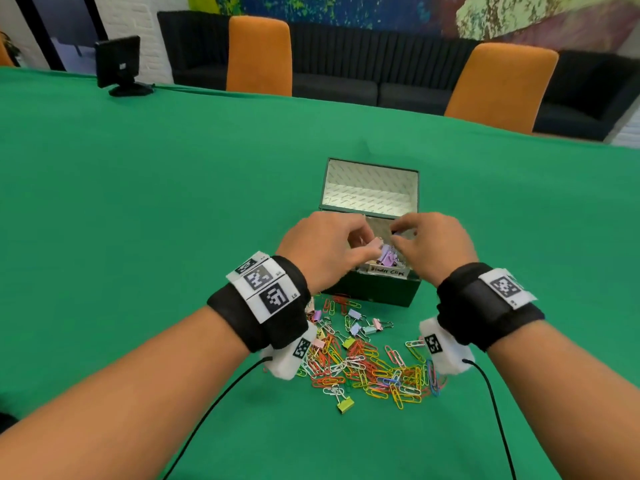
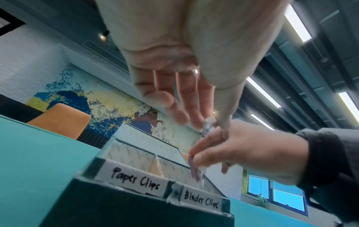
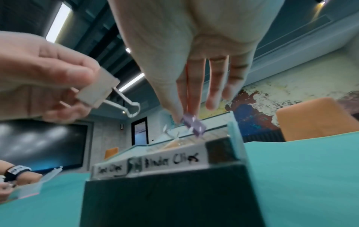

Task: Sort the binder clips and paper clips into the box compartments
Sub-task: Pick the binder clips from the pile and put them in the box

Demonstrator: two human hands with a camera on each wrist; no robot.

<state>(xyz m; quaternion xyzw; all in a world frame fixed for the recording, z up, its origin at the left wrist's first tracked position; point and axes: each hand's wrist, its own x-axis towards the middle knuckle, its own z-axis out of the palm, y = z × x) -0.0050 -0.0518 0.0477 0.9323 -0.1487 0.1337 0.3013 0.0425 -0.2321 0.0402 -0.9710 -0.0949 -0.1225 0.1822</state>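
Observation:
A dark green box (image 1: 379,292) stands open on the green table, its front labelled "Paper Clips" (image 2: 136,179) on the left and "Binder Clips" (image 2: 201,198) on the right. Both hands hover over the right compartment. My left hand (image 1: 372,247) pinches a pale pink binder clip (image 3: 99,92) between thumb and forefinger. My right hand (image 1: 394,239) pinches a purple binder clip (image 3: 194,126) at its fingertips, just above the box rim. More purple clips (image 1: 388,259) lie inside that compartment. A mixed pile of coloured paper clips and binder clips (image 1: 363,362) lies in front of the box.
The box lid (image 1: 369,188) stands up behind the hands. A yellow binder clip (image 1: 345,405) lies at the pile's near edge. A small monitor (image 1: 117,65) sits at the far left. Orange chairs (image 1: 258,53) line the far edge. Another person's hand (image 3: 11,175) shows low left.

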